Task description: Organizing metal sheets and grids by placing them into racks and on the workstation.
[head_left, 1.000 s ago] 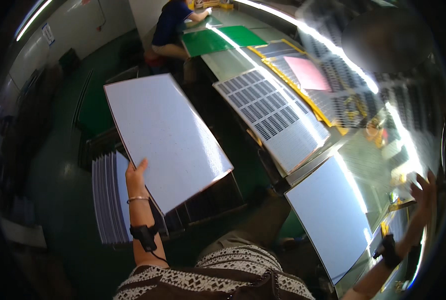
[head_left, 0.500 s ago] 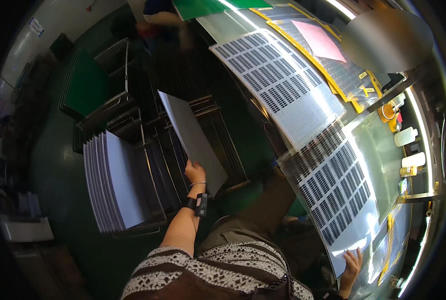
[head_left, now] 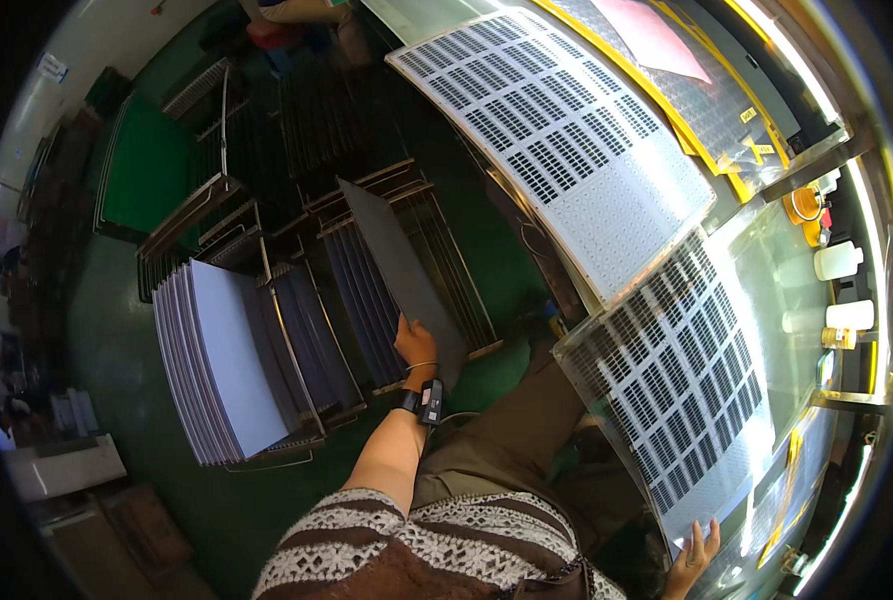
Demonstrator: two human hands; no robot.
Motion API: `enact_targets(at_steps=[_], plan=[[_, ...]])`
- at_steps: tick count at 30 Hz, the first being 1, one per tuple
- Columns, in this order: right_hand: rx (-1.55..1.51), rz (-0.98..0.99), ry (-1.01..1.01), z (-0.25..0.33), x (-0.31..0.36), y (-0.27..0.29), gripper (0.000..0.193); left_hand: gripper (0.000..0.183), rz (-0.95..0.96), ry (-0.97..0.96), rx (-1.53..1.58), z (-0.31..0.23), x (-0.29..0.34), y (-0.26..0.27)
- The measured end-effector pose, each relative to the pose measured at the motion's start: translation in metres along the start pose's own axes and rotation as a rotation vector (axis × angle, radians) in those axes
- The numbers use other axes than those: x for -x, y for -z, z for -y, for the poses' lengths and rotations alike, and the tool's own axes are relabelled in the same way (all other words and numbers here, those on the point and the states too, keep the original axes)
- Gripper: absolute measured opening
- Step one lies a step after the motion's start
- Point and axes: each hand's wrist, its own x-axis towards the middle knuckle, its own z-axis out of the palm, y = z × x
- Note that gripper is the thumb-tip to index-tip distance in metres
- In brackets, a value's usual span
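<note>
My left hand (head_left: pixel 416 343) is closed on the near edge of a thin grey panel (head_left: pixel 399 250). The panel stands on edge in or just over a metal wire rack (head_left: pixel 457 265), beside several dark panels (head_left: pixel 357 285); its lower edge is hidden. At the lower right, my right hand (head_left: pixel 692 562) has its fingers stretched and apart, touching the near end of a white sheet with rows of black rectangles (head_left: pixel 687 370). That sheet lies on a glass-topped table (head_left: pixel 767 265). A second patterned sheet (head_left: pixel 567 150) lies beyond it, their ends meeting or overlapping.
A rack to the left holds several pale panels (head_left: pixel 232 350) on edge; green panels (head_left: pixel 152 170) stand behind. Yellow-edged frames and a pink sheet (head_left: pixel 657 35) lie on the far table. White bottles (head_left: pixel 839 262) line the right side. Another person's arm (head_left: pixel 302 10) shows at the top.
My left hand has brought the grey panel right and lower, in line with the rack's dark panels. My right hand stays at the sheet's near end. The whole view has shifted slightly.
</note>
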Motion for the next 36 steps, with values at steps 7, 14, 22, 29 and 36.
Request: enact_targets(at_steps=[7, 14, 22, 29, 36], plan=[[0.200, 0.186, -0.598, -0.008, 0.019, -0.003, 0.035, 0.034, 0.026, -0.034, -0.068, -0.006, -0.001, -0.010], [-0.544, 0.027, -0.445, -0.063, 0.061, -0.018, 0.033, 0.034, 0.048, -0.015, -0.109, -0.015, -0.012, -0.021], [-0.948, -0.061, -0.721, -0.052, 0.043, -0.015, 0.040, 0.035, 0.099, 0.046, -0.189, -0.017, -0.024, -0.026], [-0.555, 0.092, -0.223, -0.098, 0.080, -0.031, 0.041, 0.039, 0.255, 0.060, -0.268, -0.009, -0.040, -0.043], [-1.189, -0.330, -0.953, -0.032, 0.051, -0.013, 0.024, 0.072, 0.973, -0.264, -0.320, -0.081, -0.027, -0.033]])
